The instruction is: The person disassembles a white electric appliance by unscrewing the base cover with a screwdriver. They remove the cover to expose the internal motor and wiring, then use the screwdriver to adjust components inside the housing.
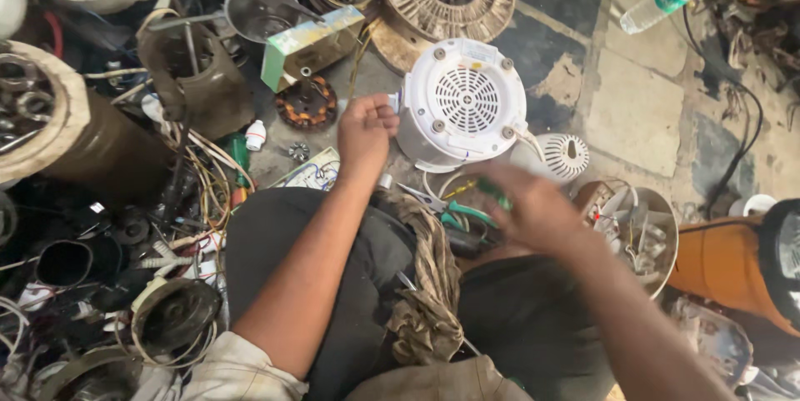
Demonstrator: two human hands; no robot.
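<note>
The right hand point(533, 209) is blurry near the lap, so I cannot tell how it is set. The left hand point(365, 128) curls against the side of the round white plastic motor base point(461, 105), upside down on the floor. It looks hard, smooth and heavy, so grab its sides.

Light: soft, even daylight, brighter toward upper right | Shadows: faint, deepest in the clutter at lower left | Glare: mild sheen on the white round plastic motor housing point(461, 101) | Blur: right hand point(533, 209) smeared by motion, left hand point(365, 128) sharp | Edges: wide-angle bending at frame corners
</note>
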